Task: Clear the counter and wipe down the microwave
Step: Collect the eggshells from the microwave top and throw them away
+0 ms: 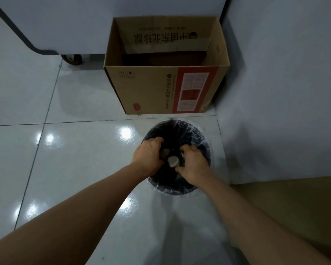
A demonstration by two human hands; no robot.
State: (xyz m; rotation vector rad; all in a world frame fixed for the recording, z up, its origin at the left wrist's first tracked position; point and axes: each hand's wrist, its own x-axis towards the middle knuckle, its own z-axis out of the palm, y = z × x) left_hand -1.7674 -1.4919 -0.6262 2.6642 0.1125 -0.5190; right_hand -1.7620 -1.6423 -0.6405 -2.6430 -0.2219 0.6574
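Note:
A round dark bin (pixel 191 129) lined with a clear plastic bag stands on the tiled floor. Both my hands hover over its mouth. My left hand (pixel 148 156) has its fingers curled downward around a small brownish piece (pixel 165 151). My right hand (pixel 194 165) is curled beside a small round grey object (pixel 173 161) that sits between the two hands; whether the fingers hold it is unclear. The counter and the microwave are out of view.
An open cardboard box (pixel 151 88) with red print stands behind the bin against the wall. A white appliance on a castor wheel (pixel 73 59) is at the back left. A wall corner (pixel 275 92) rises on the right. Glossy floor tiles (pixel 75 159) spread to the left.

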